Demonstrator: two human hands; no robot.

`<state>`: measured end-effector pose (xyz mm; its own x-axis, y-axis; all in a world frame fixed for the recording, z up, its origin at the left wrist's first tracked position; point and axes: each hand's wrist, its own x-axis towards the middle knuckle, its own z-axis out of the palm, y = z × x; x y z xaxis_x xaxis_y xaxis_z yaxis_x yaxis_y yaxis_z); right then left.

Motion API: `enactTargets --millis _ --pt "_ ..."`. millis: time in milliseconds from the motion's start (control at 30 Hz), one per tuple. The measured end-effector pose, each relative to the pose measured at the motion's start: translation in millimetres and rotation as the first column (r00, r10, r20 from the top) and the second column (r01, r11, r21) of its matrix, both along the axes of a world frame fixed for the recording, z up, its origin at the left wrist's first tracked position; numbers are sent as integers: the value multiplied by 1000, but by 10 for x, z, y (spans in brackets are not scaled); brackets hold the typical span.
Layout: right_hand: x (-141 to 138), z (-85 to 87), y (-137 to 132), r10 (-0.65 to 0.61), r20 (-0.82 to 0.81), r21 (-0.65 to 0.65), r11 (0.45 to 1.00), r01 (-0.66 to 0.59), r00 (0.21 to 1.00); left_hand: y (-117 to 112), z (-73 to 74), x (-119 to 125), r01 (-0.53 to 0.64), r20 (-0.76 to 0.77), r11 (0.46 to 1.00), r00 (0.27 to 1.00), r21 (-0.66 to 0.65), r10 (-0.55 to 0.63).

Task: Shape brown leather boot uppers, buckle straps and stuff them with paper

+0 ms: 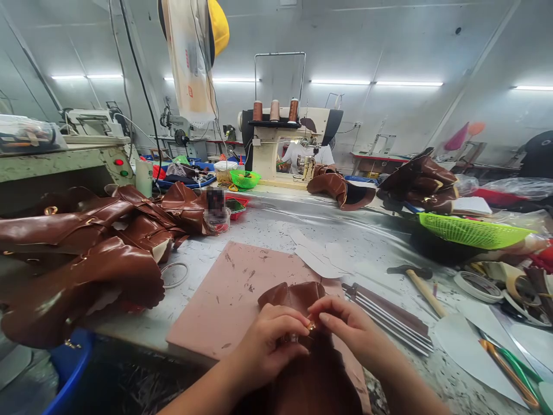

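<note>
A brown leather piece (317,374) lies in front of me, its far end resting on a pink board (220,288). My left hand (276,340) is closed, thumb and fingers pinching a small gold-coloured metal fitting (311,326) at the leather. From the other side, my right hand (345,323) bends over the same fitting with thumb and index finger close to it. The fingers partly cover the fitting, so its exact kind is hard to make out.
Brown leather pieces (86,236) are heaped at the left. A sewing machine (268,144) stands at the back, with a person (298,157) behind it. At the right lie metal strips (393,320), a hammer (425,291), tape rolls (477,286) and a green basket (473,230).
</note>
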<state>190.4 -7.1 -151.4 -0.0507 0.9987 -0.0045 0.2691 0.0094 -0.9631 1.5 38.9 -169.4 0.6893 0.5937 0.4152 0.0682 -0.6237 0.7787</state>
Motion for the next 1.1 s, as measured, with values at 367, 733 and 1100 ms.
enactTargets --millis 367,733,1100 --pt "-28 101 34 139 86 -94 987 -131 987 3 -52 -2 -29 -35 981 999 192 37" --pt "6 238 103 329 299 -174 942 -288 896 -11 -60 -9 -9 61 938 998 347 -13" --pt "-87 147 -6 159 185 17 986 -165 970 51 84 -39 -62 -104 916 994 -396 22"
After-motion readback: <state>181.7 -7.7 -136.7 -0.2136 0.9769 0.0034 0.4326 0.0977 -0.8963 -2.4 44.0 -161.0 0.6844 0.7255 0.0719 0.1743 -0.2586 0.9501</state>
